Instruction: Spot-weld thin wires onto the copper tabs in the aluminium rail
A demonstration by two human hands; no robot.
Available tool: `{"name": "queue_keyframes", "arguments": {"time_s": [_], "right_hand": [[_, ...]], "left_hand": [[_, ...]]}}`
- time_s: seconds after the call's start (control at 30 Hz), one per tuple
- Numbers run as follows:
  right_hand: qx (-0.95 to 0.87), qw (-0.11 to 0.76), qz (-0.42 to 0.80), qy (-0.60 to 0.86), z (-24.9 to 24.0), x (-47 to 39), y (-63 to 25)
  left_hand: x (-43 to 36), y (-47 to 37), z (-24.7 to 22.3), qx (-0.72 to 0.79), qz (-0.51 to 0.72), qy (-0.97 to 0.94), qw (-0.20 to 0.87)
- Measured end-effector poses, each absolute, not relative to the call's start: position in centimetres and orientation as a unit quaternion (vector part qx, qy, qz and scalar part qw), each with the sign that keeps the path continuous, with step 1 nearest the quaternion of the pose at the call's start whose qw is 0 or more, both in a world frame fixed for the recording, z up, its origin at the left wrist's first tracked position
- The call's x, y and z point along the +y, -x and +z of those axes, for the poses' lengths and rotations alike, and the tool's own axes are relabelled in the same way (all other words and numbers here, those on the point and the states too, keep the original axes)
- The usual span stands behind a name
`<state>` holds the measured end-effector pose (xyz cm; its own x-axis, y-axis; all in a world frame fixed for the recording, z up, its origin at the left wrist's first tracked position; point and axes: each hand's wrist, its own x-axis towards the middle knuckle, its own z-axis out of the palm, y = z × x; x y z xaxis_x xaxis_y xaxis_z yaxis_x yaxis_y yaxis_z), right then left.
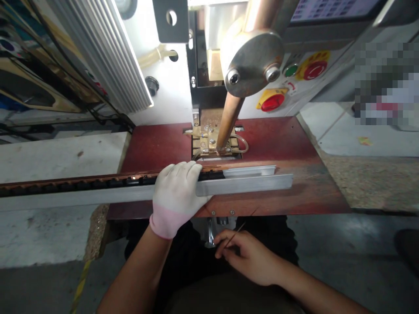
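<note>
My left hand (178, 187), in a white glove with a pink cuff, is closed over a long grey metal channel (245, 185). The channel lies across the dark red work plate (157, 144) and runs off to the left, with black pieces and copper-coloured strips along its inside. Below the front edge of the plate, my bare right hand (247, 255) pinches a thin copper-coloured wire (236, 233) between thumb and fingers. Behind the channel, a slanted copper rod (231, 120) reaches down to a brass block (209, 141) with screws and clear tubes.
A machine panel at the back right carries a red emergency button (316, 69), a red switch (272, 102) and a green button (290, 70). Pale boards (59, 152) flank the plate. A ribbed metal part (108, 52) stands at the upper left.
</note>
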<state>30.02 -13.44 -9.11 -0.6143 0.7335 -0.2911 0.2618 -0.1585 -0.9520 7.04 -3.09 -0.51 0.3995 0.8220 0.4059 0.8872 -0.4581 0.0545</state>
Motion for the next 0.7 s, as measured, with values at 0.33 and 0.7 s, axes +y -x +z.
{"name": "queue_keyframes", "arguments": {"time_s": [0.33, 0.7], "right_hand": [[-0.767, 0.292, 0.522, 0.234, -1.9, -10.4, -33.4], [-0.751, 0.386, 0.344, 0.411, 3.6, 2.9, -31.8]], "left_hand": [[-2.5, -6.9, -0.4, -0.505, -0.162, 0.842, 0.094], [-1.2, -8.9, 0.8, -0.520, -0.142, 0.839, 0.066]]}}
